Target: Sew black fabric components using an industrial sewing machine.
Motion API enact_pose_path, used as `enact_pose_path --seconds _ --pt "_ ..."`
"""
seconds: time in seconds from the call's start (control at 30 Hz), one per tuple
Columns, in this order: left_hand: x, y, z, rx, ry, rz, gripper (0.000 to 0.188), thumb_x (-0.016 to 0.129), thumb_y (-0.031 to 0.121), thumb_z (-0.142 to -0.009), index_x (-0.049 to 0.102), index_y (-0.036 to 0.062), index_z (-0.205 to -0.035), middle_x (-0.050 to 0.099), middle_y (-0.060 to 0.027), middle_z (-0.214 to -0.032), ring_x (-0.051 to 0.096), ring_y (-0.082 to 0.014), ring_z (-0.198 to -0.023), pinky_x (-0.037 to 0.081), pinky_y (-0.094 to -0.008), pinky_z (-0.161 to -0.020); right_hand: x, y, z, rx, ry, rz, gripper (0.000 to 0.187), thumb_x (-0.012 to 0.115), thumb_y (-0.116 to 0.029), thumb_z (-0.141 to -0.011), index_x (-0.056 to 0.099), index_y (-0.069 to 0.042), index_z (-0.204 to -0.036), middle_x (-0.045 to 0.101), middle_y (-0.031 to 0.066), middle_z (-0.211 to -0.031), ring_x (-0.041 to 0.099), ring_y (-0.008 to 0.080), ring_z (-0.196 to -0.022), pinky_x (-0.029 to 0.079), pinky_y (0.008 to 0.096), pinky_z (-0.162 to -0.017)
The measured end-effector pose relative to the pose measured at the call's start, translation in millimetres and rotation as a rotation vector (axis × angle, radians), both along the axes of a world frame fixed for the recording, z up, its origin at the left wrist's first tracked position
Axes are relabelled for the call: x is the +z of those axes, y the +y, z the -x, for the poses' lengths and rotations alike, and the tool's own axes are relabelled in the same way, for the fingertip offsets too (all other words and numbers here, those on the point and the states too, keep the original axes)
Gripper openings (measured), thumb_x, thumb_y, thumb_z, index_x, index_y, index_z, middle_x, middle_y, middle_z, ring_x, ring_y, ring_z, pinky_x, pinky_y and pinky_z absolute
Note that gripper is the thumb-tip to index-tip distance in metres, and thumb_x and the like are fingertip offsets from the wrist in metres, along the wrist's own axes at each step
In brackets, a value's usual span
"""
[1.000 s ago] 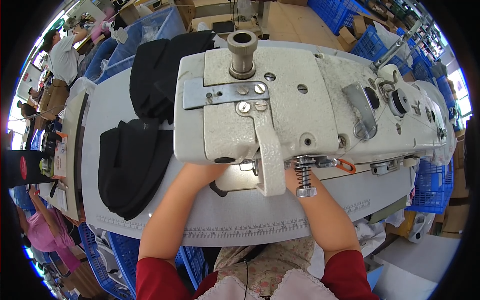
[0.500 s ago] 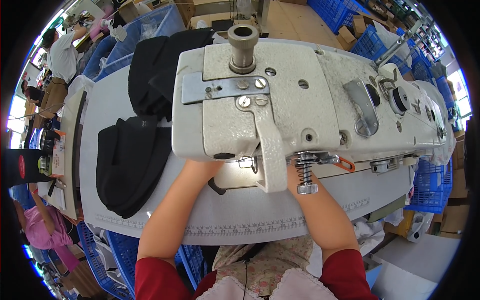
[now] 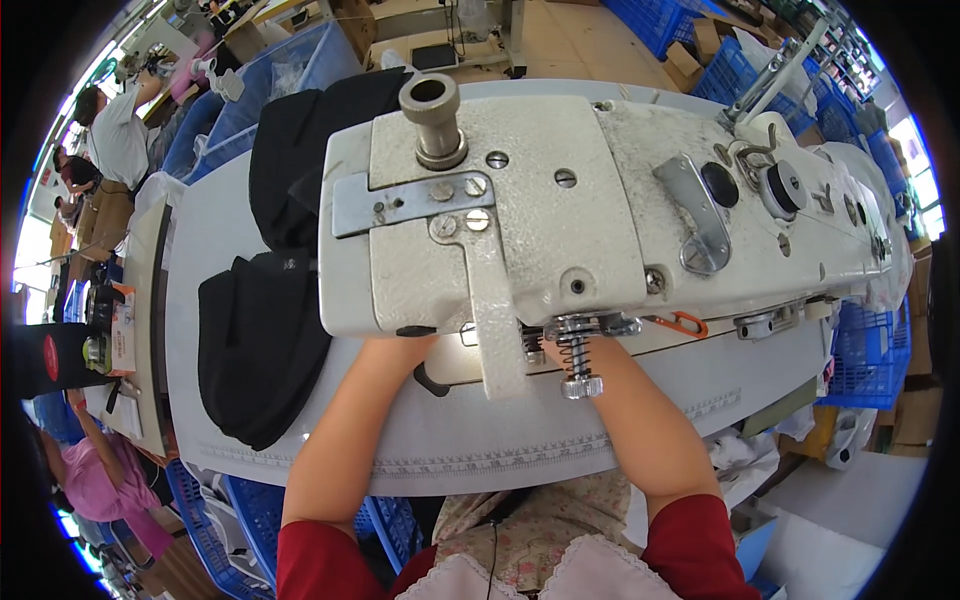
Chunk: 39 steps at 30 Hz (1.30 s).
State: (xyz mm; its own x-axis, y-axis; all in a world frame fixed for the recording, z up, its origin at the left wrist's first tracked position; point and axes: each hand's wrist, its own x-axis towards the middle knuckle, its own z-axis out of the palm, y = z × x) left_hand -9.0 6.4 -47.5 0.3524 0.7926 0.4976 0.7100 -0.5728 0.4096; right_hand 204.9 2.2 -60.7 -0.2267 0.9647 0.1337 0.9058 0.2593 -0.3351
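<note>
A white sewing machine (image 3: pixel 550 220) stands over the work spot and covers the fingers of both hands. My left hand (image 3: pixel 402 350) reaches under the machine head from the left; only the wrist and the heel of the hand show. From the right, my right hand (image 3: pixel 590 352) goes in behind the spring-loaded tension knob (image 3: pixel 578 370). What either hand holds is hidden. Left of the machine lies a stack of black fabric pieces (image 3: pixel 262 350), nearest my left forearm. A second black fabric pile (image 3: pixel 285 150) lies behind it, partly covered by the machine head.
The light grey table (image 3: pixel 400 430) has a ruler strip (image 3: pixel 520 458) along its front edge. Blue crates (image 3: pixel 865 360) stand at the right, and a blue bin (image 3: pixel 300 75) at the back left. Other people sit at the far left, one in pink (image 3: pixel 100 480).
My view has shifted slightly, so the machine sits further left and lower in the picture. Both forearms stay reached in under the machine head. The black fabric stacks look the same.
</note>
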Motion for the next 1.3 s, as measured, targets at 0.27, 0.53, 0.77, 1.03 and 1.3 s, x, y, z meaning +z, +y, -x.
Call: enact_pose_path --seconds 0.27,0.53,0.77,1.03,1.3 --pt "9 -5 -1 -0.054 -0.062 0.012 0.060 0.068 0.014 -0.077 0.042 0.0022 -0.131 0.053 -0.0139 -0.124 0.050 -0.0289 -0.116 0.038 -0.0412 -0.102 -14 -1 -3 -0.032 -0.042 -0.015 0.043 0.057 -0.028 -0.086 0.053 -0.005 -0.122 0.056 0.0121 -0.123 0.050 0.0266 -0.118 0.039 0.0416 -0.101" --pt "-14 11 -8 0.076 -0.517 0.481 0.050 0.052 0.023 -0.091 0.038 0.0051 -0.135 0.047 -0.0110 -0.133 0.047 -0.0250 -0.121 0.040 -0.0382 -0.101 -25 -15 8 -0.026 -0.087 -0.056 0.042 0.058 -0.027 -0.086 0.054 -0.005 -0.121 0.057 0.0120 -0.122 0.051 0.0263 -0.117 0.040 0.0413 -0.100" --pt "73 -4 9 0.297 -0.353 0.193 0.020 0.059 0.013 -0.089 0.063 -0.0021 -0.101 0.066 -0.0098 -0.092 0.061 -0.0211 -0.084 0.048 -0.0345 -0.074 -29 -9 -23 0.039 -0.098 -0.126 0.041 0.058 -0.027 -0.086 0.055 -0.005 -0.120 0.058 0.0119 -0.120 0.052 0.0259 -0.116 0.041 0.0410 -0.099" --pt "142 -68 130 0.689 -0.760 0.501 0.025 0.063 0.018 -0.088 0.063 -0.0035 -0.100 0.064 -0.0053 -0.081 0.058 -0.0106 -0.057 0.047 -0.0215 -0.050 -36 -12 -67 0.158 -0.017 -0.168 0.040 0.058 -0.026 -0.085 0.055 -0.005 -0.119 0.059 0.0117 -0.119 0.053 0.0255 -0.114 0.042 0.0407 -0.098" --pt "121 -132 213 0.813 -0.696 0.573 0.020 0.063 0.019 -0.089 0.065 -0.0008 -0.091 0.062 -0.0025 -0.068 0.053 -0.0089 -0.049 0.041 -0.0207 -0.045 -37 -5 -60 0.201 0.038 -0.177 0.039 0.059 -0.026 -0.085 0.056 -0.005 -0.118 0.060 0.0116 -0.117 0.054 0.0252 -0.113 0.042 0.0404 -0.097"
